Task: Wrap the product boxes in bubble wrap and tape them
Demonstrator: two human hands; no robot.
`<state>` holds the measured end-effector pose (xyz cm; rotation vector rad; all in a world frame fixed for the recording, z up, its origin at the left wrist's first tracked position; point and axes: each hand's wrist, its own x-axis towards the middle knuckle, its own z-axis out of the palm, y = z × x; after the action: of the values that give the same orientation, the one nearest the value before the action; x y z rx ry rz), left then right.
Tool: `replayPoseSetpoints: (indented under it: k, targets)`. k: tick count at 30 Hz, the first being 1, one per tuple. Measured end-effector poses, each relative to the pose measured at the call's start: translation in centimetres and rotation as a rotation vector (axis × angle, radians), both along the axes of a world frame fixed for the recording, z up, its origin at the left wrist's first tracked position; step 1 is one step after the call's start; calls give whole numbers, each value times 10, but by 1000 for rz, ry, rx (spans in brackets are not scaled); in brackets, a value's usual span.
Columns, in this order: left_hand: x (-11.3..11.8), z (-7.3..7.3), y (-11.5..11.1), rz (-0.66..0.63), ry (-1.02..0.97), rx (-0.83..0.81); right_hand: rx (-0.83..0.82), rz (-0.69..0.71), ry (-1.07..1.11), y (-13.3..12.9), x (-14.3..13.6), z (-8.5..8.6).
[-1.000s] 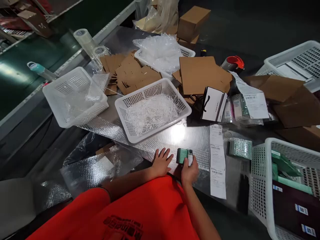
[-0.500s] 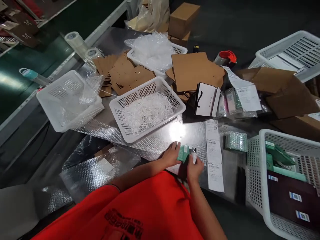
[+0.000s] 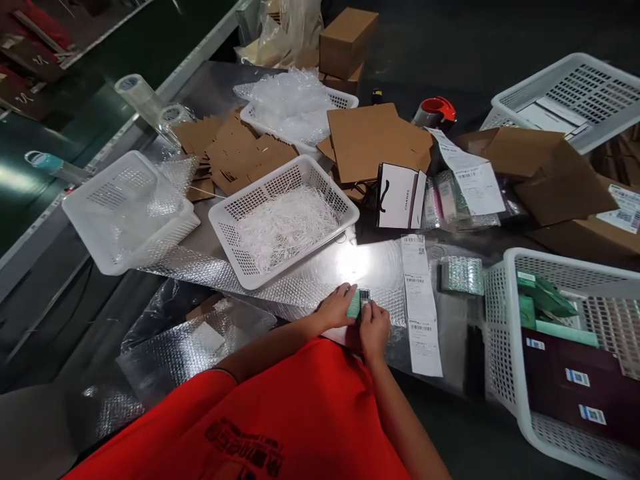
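We see the red T-shirt closest, and just beyond it the two hands. The left hand is curled over the green carton, fingers bent on its side. The right hand is closed, thumb and fingers pinching a small silver-capped bottle right beside the carton; we cannot tell whether the two touch.

Under them, bubble wrap covers part of the dark worktop. To the right we find a strip of printed labels, a bubble-wrapped bundle and a white basket holding green and maroon boxes. Farther off are a basket of shredded paper, a white CHANEL paper bag, flattened cardboard and a red tape dispenser. A green surface runs along the far left of the room.

Half a second ago we saw a gap between bottle and carton; now they sit together. A second ago the left hand lay spread, away from the carton.
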<state>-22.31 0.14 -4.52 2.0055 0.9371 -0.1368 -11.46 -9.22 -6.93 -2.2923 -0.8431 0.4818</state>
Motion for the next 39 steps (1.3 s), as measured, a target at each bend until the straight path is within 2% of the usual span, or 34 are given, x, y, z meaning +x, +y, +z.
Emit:
replayPoseSetpoints:
  k: [7,14,17,20,26,29,32,35,39]
  targets:
    - [3,-2,2,-26,3,1,7,-91,86,6,-2,-5]
    - [2,-3,4,-13,-34,5,23,-164,271,-2,6,-10]
    - [-3,-5,7,-29,-71,-37,20,-161,355,-4,12,-5]
    - [-17,-7,14,-19,-80,-75,-21,-141,420,-1,16,5]
    - [-47,-7,27,45,-148,-133,-206,-49,271,6,16,31]
    - [-43,-6,24,27,-140,-55,-390,2,154,7,13,45]
    - [-33,-4,18,12,-38,-1,-531,63,58,10,7,57]
    - [-26,-1,13,32,17,37,-541,74,37,14,1,61]
    - [-26,-3,12,56,8,48,-450,68,80,11,1,49]
